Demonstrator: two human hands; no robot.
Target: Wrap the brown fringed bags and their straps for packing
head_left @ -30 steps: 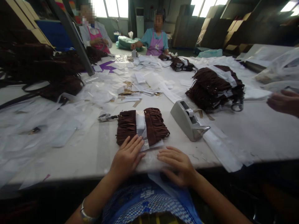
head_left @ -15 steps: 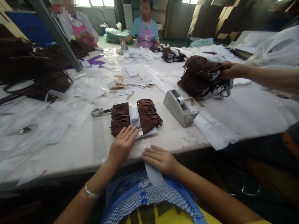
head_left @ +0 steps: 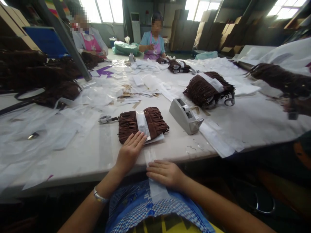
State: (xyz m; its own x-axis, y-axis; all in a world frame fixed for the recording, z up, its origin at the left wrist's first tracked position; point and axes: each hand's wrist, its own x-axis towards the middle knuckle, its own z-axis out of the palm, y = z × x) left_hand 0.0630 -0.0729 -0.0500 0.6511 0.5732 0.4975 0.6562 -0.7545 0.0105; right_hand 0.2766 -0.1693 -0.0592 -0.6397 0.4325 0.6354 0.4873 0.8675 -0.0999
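Observation:
A brown fringed pouch with a white paper band around its middle lies on the table; its wrapped strap end points left. My left hand rests flat on the pouch's near edge, fingers stretched over the lower end of the band. Just below, at the table's edge, my right hand lies with its fingers extended across a white paper strip. That strip runs from near the pouch over the edge and onto my blue checked apron. The right thumb is hidden.
A grey tape dispenser stands right of the pouch, with banded fringed pouches behind it. Paper strips lie beside it. Plastic bags cover the left side. A metal post rises at left; two people sit across the table.
The co-worker's hand at right has let go of the stacked pouches; another brown fringed item now appears there, blurred. My right hand sits slightly nearer my body. The view has tilted up a little.

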